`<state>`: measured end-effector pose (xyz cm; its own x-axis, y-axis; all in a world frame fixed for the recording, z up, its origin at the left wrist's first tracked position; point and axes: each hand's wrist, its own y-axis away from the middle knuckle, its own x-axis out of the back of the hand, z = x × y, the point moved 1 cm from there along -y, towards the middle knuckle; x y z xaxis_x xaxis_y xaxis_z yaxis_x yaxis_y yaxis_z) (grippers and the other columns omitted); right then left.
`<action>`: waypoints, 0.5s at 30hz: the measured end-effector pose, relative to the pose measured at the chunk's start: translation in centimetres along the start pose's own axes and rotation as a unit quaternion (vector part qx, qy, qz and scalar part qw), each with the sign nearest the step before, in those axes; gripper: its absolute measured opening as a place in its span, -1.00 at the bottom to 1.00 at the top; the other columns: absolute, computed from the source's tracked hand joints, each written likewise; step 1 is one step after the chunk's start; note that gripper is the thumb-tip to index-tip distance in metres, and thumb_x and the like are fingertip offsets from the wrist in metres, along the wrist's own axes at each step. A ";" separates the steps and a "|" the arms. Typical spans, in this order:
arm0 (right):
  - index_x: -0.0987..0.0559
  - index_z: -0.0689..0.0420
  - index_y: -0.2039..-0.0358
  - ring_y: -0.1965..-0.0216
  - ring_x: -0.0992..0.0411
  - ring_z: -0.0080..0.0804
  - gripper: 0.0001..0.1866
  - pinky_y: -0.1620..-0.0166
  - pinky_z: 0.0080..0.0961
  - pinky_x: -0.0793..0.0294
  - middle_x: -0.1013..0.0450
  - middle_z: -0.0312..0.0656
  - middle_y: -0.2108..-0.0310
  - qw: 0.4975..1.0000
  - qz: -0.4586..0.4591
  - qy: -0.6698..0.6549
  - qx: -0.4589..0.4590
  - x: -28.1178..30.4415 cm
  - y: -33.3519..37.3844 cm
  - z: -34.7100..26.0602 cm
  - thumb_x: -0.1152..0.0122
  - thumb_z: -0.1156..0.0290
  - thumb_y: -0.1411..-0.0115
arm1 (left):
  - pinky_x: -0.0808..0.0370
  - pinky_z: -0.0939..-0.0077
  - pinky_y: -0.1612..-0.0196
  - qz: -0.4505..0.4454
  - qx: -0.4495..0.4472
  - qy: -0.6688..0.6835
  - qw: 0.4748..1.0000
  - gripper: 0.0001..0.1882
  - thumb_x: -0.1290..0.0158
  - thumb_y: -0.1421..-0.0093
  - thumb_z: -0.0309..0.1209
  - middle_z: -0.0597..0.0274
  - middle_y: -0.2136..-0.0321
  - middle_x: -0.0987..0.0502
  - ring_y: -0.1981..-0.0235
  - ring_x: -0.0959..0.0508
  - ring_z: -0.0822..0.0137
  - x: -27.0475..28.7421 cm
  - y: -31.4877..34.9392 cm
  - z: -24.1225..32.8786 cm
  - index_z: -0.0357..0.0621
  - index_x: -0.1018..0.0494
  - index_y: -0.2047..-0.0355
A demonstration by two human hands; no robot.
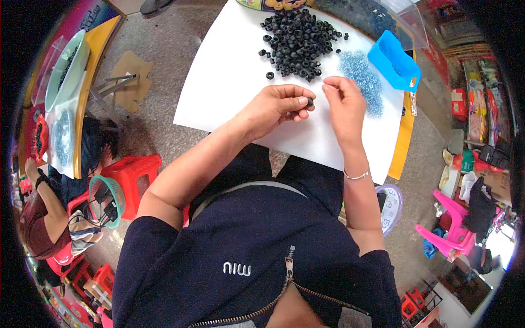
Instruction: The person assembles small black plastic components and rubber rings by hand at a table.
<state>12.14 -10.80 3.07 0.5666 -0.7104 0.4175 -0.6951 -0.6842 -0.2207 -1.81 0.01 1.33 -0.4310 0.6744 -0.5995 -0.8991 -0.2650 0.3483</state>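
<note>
My left hand point(276, 106) pinches a small round black part point(310, 102) between thumb and fingertips, just above the white sheet. To its right, my right hand point(344, 98) is raised with thumb and forefinger pressed together. Whatever may be between those fingertips is too small to make out. Beyond both hands lies a heap of small black ring-like parts point(298, 44), with a few strays around its edge. A spread of tiny clear light-blue pieces point(361, 71) sits beside my right hand, partly behind it.
A white sheet point(219, 82) covers my yellow-edged table. A blue open tray point(391, 60) stands at the right edge, near a clear plastic bin point(410, 24). At left, another person's arm point(49, 202) is by a second table with a pale green basin point(76, 63). A red stool point(136, 169) stands between.
</note>
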 end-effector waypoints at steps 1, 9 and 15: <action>-0.58 0.23 0.36 0.36 -0.41 -0.41 -0.89 0.25 -0.50 -0.39 -0.47 -0.20 0.40 0.997 -0.012 0.063 0.037 -0.5 -0.2 -0.2 -0.19 0.47 -0.12 | -0.49 0.65 0.27 -0.002 0.007 -0.005 1.000 -0.76 0.03 -0.29 -0.48 0.18 0.31 -0.54 0.40 -0.51 0.48 0.3 0.0 -0.2 -0.31 -0.44 0.06; -0.59 0.18 0.43 0.33 -0.41 -0.09 -0.90 0.23 -0.22 -0.38 -0.45 -0.10 0.46 0.965 0.000 0.226 0.136 -3.2 -1.2 0.8 -0.21 0.47 -0.01 | -0.50 0.62 0.25 -0.060 -0.007 0.011 0.998 -0.75 0.04 -0.29 -0.49 0.16 0.29 -0.54 0.38 -0.52 0.47 1.5 0.0 -0.3 -0.32 -0.44 0.06; -0.58 0.22 0.34 0.37 -0.45 -0.48 -0.88 0.24 -0.56 -0.42 -0.51 -0.22 0.41 0.997 -0.031 0.037 -0.057 -2.4 -0.1 0.0 -0.23 0.51 -0.08 | -0.51 0.63 0.25 -0.047 -0.007 0.049 0.998 -0.75 0.04 -0.30 -0.48 0.17 0.28 -0.54 0.38 -0.52 0.49 1.6 -0.1 -0.4 -0.31 -0.42 0.05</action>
<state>10.89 -9.07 2.08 0.5794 -0.6504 0.4912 -0.7081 -0.7001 -0.0918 -2.46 0.84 0.08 -0.3494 0.6262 -0.6970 -0.9366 -0.2136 0.2777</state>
